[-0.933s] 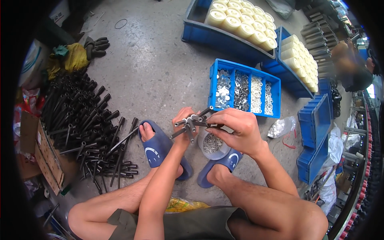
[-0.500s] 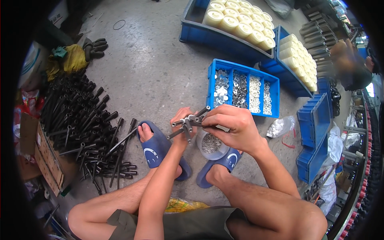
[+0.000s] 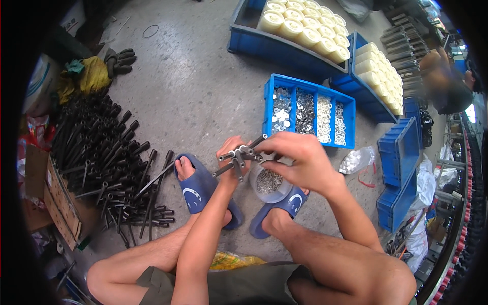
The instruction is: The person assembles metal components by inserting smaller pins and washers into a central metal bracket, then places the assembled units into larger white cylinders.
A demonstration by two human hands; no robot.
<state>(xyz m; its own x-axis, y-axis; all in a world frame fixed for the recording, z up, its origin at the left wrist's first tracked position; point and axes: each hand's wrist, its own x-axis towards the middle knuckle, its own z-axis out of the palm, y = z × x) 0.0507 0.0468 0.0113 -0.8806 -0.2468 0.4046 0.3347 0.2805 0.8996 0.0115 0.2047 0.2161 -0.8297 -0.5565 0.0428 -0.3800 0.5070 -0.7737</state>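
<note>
My left hand (image 3: 230, 147) is closed around a bunch of several dark metal tubes (image 3: 223, 170), whose ends fan out toward me and to the sides. My right hand (image 3: 304, 158) is at the rightmost tube end, thumb and forefinger bent close together there. Whatever they may pinch is too small to make out. Below the right hand a translucent bowl (image 3: 280, 195) of small metal pieces (image 3: 268, 181) stands between my feet. Just beyond is a blue divided tray (image 3: 309, 87) with silver discs, dark metal parts and white rings in its compartments.
A large heap of black tubes (image 3: 109, 152) lies to the left beside a torn cardboard box (image 3: 63, 203). Blue crates (image 3: 284, 53) of cream-coloured cylinders (image 3: 307, 36) stand at the far right. A plastic bag of white pieces (image 3: 356, 161) and blue bins (image 3: 399, 152) lie to the right.
My right hand has drawn slightly back from the rightmost tube, whose end now shows. The left hand and its bunch of tubes stay in place.
</note>
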